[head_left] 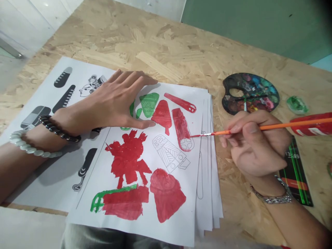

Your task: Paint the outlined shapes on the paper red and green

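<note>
My left hand (124,95) lies with fingers spread on a printed sheet of line drawings (101,173), its thumb beside a red-painted shape (162,116). Between the thumb and fingers of my right hand (256,145) is an orange-handled paintbrush (275,126). Its red bristles touch or hover just at the edge of a rounded strip (180,122), red except for its lower rounded end. Other shapes on the sheet are red or green; an outlined one (169,154) is unpainted. A second brush tip (245,105) shows behind my right fingers; whether I hold it is hidden.
A paint-smeared black palette (228,103) sits beyond my right hand. Near it are a small cup of green paint (297,104), a red bottle (324,129) and a phone (295,173). More sheets (216,204) lie underneath, and a sheet of dark pictures (38,180) is at left.
</note>
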`<act>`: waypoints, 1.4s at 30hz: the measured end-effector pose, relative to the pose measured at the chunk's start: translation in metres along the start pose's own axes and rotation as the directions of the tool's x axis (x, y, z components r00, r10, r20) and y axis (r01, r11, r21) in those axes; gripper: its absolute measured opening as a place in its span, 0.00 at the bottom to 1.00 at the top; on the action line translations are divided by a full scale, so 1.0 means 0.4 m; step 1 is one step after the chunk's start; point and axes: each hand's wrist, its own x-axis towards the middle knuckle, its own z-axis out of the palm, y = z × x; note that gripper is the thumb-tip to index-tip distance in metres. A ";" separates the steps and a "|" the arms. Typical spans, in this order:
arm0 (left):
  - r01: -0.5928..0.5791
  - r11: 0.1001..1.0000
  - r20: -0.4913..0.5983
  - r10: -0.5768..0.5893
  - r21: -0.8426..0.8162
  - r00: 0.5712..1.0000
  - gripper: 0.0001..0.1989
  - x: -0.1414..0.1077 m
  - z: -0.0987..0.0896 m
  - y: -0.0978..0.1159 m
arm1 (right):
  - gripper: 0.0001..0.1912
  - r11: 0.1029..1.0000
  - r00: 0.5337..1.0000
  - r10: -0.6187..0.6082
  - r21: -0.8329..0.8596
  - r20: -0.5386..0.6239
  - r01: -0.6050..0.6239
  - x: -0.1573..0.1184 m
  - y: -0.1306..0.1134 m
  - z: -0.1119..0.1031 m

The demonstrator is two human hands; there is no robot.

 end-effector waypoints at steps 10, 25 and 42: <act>-0.005 1.000 0.005 0.005 -0.024 1.000 0.52 0.002 -0.003 0.002 | 0.10 1.000 0.999 -0.024 0.011 0.031 0.024 -0.001 0.002 -0.004; 0.007 1.000 0.002 -0.007 -0.015 1.000 0.51 0.004 -0.004 0.007 | 0.09 0.997 0.998 0.063 0.039 0.027 -0.064 -0.001 0.004 -0.005; -0.011 1.000 -0.037 0.011 -0.001 0.999 0.47 0.002 0.002 0.008 | 0.07 0.984 0.999 0.024 -0.176 -0.034 -0.030 -0.014 0.014 0.002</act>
